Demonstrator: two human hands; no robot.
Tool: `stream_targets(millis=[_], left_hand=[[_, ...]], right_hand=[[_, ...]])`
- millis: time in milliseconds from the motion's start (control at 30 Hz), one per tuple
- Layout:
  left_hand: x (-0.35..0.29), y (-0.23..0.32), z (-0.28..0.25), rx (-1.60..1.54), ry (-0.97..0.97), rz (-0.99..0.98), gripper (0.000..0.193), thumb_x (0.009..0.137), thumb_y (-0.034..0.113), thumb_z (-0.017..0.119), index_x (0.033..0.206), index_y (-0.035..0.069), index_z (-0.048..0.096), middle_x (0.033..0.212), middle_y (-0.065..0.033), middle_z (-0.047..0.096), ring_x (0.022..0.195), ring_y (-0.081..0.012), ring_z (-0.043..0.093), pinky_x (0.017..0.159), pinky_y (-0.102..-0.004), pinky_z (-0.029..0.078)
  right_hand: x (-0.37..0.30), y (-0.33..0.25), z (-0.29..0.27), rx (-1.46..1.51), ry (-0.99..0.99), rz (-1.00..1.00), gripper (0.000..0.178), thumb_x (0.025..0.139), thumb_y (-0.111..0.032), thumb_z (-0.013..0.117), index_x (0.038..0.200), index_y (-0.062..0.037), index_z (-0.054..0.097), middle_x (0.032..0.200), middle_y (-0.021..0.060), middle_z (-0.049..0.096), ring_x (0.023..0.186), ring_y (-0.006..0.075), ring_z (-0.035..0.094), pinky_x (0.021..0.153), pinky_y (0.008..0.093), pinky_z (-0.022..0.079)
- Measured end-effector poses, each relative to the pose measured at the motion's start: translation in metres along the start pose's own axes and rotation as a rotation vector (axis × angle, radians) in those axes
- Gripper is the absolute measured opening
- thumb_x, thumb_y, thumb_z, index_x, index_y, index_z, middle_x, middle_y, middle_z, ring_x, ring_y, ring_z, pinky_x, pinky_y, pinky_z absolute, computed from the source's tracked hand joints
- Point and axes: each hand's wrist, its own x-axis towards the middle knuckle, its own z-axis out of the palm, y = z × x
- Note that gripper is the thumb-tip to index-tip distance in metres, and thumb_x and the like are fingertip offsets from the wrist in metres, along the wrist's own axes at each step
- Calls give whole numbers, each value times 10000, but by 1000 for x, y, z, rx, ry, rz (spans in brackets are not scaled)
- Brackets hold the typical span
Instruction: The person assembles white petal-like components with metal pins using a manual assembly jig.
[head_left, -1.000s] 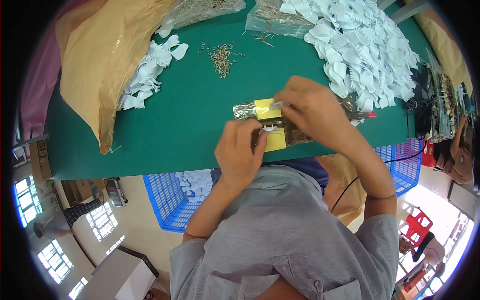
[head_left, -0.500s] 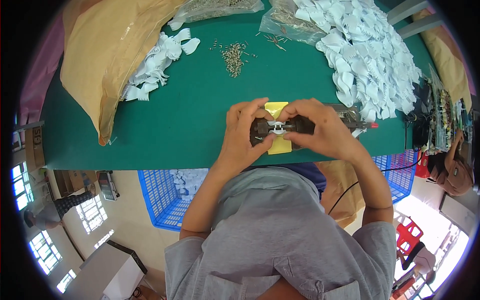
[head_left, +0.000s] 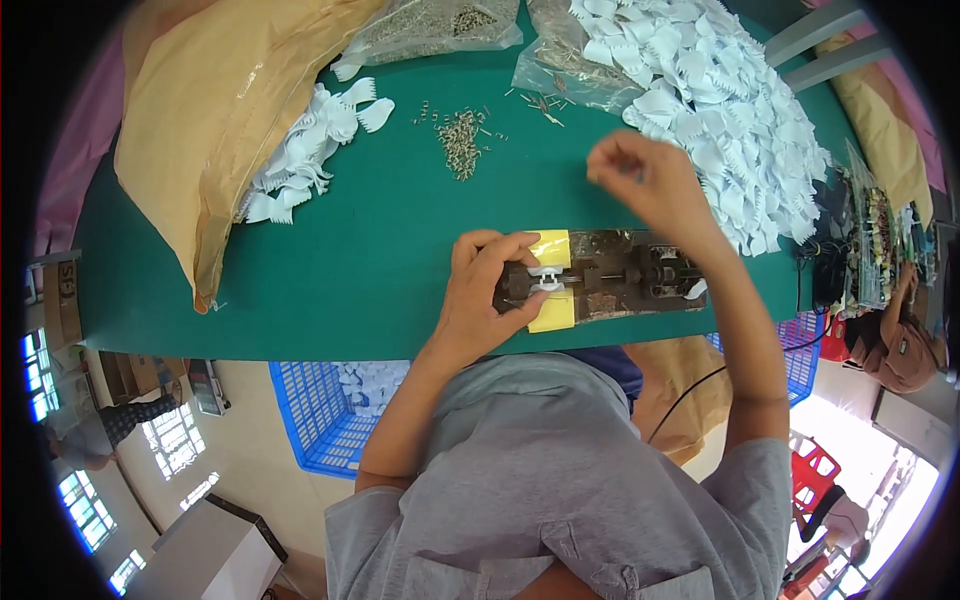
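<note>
My left hand [head_left: 488, 285] is closed at the left end of a dark metal fixture [head_left: 625, 280], its finger and thumb pinching a white plastic clip [head_left: 547, 279] from its far and near sides. Yellow tape [head_left: 552, 312] covers the fixture beside the clip. My right hand [head_left: 650, 180] is raised over the table, between the fixture and a big heap of white toothed plastic pieces [head_left: 745, 130]. Its fingers are loosely curled and slightly blurred, with a gap at the thumb and nothing visible held. Small metal springs [head_left: 460, 143] lie in a loose pile farther left.
Clear bags of metal parts [head_left: 430, 35] lie at the back. A tan sack [head_left: 215, 130] with white pieces [head_left: 310, 145] spilling out stands left. Blue baskets [head_left: 325, 425] sit below the table's front edge. Cables [head_left: 825, 260] lie right, and other people are farther off.
My right hand has left the clip and fixture and moved up, away from me. My left hand keeps its pinch on the clip. The whole view has shifted slightly.
</note>
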Motion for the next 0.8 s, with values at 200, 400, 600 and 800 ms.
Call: stream_targets(millis=[200, 400, 600, 800], left_hand=[[0, 2, 0, -3, -6, -8, 634, 761, 54, 861, 1347, 87, 621, 1077, -32, 746, 1172, -244, 532, 983, -371, 504], [1, -1, 0, 18, -2, 0, 615, 759, 38, 863, 1329, 88, 637, 1066, -37, 745, 1170, -242, 532, 968, -356, 515], [1, -4, 1, 12, 14, 26, 607, 760, 31, 864, 1323, 93, 645, 1060, -38, 730, 1167, -232, 539, 933, -354, 549], [0, -2, 1, -5, 13, 17, 622, 761, 29, 864, 1336, 91, 633, 1065, -37, 710, 1146, -236, 564, 931, -347, 557]], right_hand=[[76, 44, 22, -216, -16, 43, 169, 861, -203, 747, 950, -59, 744, 855, 91, 766, 790, 263, 744, 734, 394, 581], [72, 40, 21, -475, -174, -11, 183, 863, -202, 732, 931, -33, 730, 795, 113, 732, 744, 276, 718, 734, 393, 578], [-38, -39, 9, 176, -244, -100, 120, 873, -38, 737, 978, -19, 683, 844, 73, 693, 801, 180, 672, 745, 302, 545], [-65, -42, 21, -42, -137, -289, 192, 818, -18, 782, 985, -70, 702, 840, 49, 685, 859, 264, 641, 770, 372, 501]])
